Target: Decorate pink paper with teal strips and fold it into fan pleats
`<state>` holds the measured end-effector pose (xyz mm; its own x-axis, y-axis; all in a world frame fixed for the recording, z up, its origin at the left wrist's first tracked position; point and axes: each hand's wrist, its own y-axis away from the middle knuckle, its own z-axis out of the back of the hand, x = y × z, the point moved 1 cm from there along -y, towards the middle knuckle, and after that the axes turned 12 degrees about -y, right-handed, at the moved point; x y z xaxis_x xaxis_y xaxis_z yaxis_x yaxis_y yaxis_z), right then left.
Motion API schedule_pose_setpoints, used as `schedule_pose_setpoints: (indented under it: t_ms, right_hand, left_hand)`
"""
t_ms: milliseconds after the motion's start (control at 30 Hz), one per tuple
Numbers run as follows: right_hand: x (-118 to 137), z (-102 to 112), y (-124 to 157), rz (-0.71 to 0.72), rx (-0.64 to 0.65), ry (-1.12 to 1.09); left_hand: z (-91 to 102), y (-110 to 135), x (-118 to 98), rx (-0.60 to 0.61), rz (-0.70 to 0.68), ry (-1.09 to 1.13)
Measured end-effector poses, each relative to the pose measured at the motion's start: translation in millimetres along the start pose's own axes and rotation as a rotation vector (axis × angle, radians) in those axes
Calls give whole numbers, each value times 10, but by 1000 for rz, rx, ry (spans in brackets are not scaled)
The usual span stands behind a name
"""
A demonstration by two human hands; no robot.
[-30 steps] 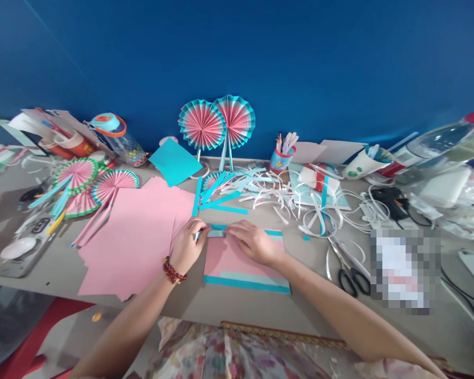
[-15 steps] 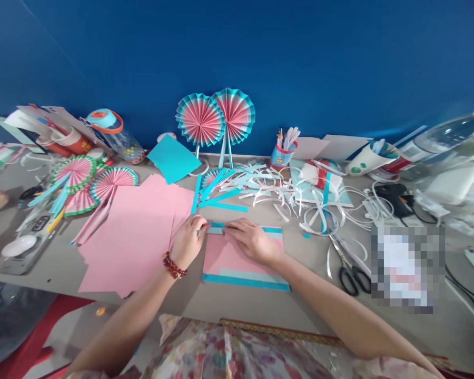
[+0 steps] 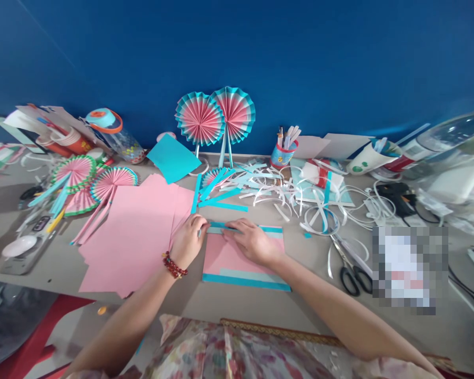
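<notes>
A pink paper sheet (image 3: 229,254) lies flat before me, with blue and pale strips along its near and far edges. At its far left corner, my left hand (image 3: 188,241) has its fingers curled, pinching the end of the far paper strip (image 3: 216,227); the thumb and fingertips partly cover that end. My right hand (image 3: 255,243) rests across the same strip, fingers extended and slightly spread, pressing on it. A beaded bracelet (image 3: 174,266) circles my left wrist.
Pink sheets (image 3: 134,237) overlap on the left, near folded paper fans (image 3: 114,183). Loose blue strips (image 3: 225,198) and white offcuts (image 3: 268,184) lie beyond my hands. Scissors (image 3: 349,271) are at right. Two round fans (image 3: 234,116) lean against the blue wall.
My right fingers have spread a little on the strip and moved slightly rightward. My left hand stays nearly still. Another person's hand at the far left edge has gone out of view.
</notes>
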<state>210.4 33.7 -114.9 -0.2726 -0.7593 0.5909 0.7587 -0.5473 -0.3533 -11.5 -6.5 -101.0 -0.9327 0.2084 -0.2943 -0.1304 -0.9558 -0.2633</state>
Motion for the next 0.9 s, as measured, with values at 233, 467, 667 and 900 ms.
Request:
schedule_pose_setpoints:
  t_ms: [233, 467, 667, 900]
  right_hand:
    - [-3, -11, 5, 18, -10, 33]
    - [-2, -28, 12, -4, 40, 65]
    - [13, -24, 11, -30, 67, 81]
    - [6, -52, 16, -40, 71, 94]
  left_hand:
    - [-13, 0, 8, -13, -2, 13]
    - [-16, -3, 6, -14, -2, 3]
    - [-16, 9, -1, -13, -9, -17]
    - [4, -5, -23, -13, -15, -35]
